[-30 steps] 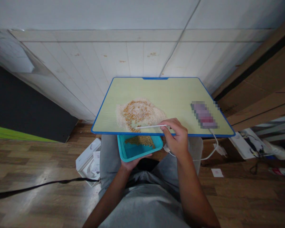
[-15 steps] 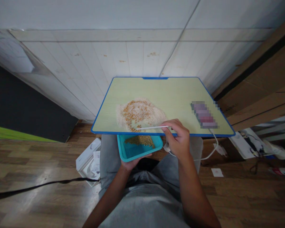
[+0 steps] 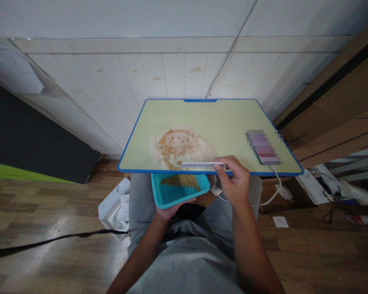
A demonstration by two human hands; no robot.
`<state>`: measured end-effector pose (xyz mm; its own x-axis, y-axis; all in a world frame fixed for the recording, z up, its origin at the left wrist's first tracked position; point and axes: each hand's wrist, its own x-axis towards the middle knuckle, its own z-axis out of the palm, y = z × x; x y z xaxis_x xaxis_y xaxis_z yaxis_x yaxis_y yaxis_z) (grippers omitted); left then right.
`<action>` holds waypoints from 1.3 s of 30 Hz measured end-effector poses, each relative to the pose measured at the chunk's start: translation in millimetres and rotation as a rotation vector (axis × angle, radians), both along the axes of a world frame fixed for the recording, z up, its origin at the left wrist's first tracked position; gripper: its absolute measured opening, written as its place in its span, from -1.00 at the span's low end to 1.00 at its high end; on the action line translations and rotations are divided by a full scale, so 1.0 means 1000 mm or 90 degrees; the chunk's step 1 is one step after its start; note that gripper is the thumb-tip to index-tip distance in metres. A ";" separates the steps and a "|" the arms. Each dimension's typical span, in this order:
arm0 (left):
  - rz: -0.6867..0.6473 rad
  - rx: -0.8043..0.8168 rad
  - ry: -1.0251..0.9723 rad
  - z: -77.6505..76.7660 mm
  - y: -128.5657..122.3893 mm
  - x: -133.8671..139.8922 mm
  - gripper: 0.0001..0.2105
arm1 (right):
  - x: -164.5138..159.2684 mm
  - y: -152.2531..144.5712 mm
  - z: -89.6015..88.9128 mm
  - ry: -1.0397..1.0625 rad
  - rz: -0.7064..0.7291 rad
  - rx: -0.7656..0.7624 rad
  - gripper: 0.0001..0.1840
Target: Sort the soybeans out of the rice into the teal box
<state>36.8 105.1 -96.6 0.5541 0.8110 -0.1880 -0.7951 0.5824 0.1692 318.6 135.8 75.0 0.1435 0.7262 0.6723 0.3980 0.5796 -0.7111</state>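
Observation:
My left hand (image 3: 168,211) is under a turquoise plastic tub (image 3: 158,193), holding it tilted against the front edge of a small table (image 3: 230,122). Yellow-brown beans (image 3: 185,181), probably soybeans, lie along the tub's far side. My right hand (image 3: 235,179) pinches a thin, flat white strip (image 3: 199,164) between thumb and fingers, low over the tabletop near that edge. The strip points left, towards loose beans (image 3: 173,164). Just beyond it spreads a heap of white rice-like grains (image 3: 202,148) mixed with more beans.
A phone (image 3: 263,148) with a blurred screen lies at the table's right, its white cable (image 3: 277,192) hanging over the edge. An open white box (image 3: 115,206) sits on the floor at left. Cardboard (image 3: 334,110) stands at right; a white panelled wall (image 3: 171,77) is behind.
My right hand has moved slightly right with the strip, whose flat side now shows more. The left hand and the tub stay in place.

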 end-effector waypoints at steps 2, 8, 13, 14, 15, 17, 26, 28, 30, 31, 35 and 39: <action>0.006 -0.003 0.002 0.002 -0.001 0.000 -0.09 | 0.001 -0.001 0.001 -0.002 0.003 0.005 -0.73; 0.024 -0.036 0.030 0.009 -0.001 0.002 -0.14 | 0.002 -0.003 0.002 0.001 -0.009 0.008 -0.68; 0.000 -0.011 0.006 0.005 0.001 -0.001 -0.10 | 0.000 -0.003 0.000 0.016 -0.019 -0.008 -0.60; -0.003 -0.009 0.004 0.004 0.001 -0.002 -0.09 | -0.001 -0.003 -0.001 0.018 -0.021 -0.007 -0.60; -0.007 -0.006 0.002 0.003 0.001 -0.002 -0.09 | -0.002 -0.003 -0.001 0.020 -0.023 -0.005 -0.62; -0.013 0.000 -0.003 0.000 0.001 -0.002 -0.09 | -0.005 -0.002 -0.001 0.019 -0.026 0.001 -0.66; 0.001 -0.023 -0.016 -0.007 -0.001 -0.004 -0.07 | -0.010 0.000 0.000 -0.002 0.012 0.015 -0.77; -0.001 -0.012 -0.018 -0.005 -0.001 -0.003 -0.06 | -0.010 -0.001 0.000 -0.005 0.006 0.005 -0.75; -0.002 0.008 -0.022 -0.002 0.000 -0.001 -0.06 | -0.009 -0.001 0.000 -0.007 0.001 -0.011 -0.73; -0.004 0.021 -0.026 -0.001 0.000 0.000 -0.06 | -0.009 -0.002 0.000 -0.006 -0.001 -0.017 -0.72; -0.016 0.064 -0.053 -0.001 0.000 0.000 -0.04 | -0.008 -0.003 0.002 0.001 -0.002 -0.022 -0.71; -0.015 0.041 -0.037 -0.002 0.000 -0.002 -0.07 | -0.008 -0.004 0.003 0.018 0.016 -0.009 -0.73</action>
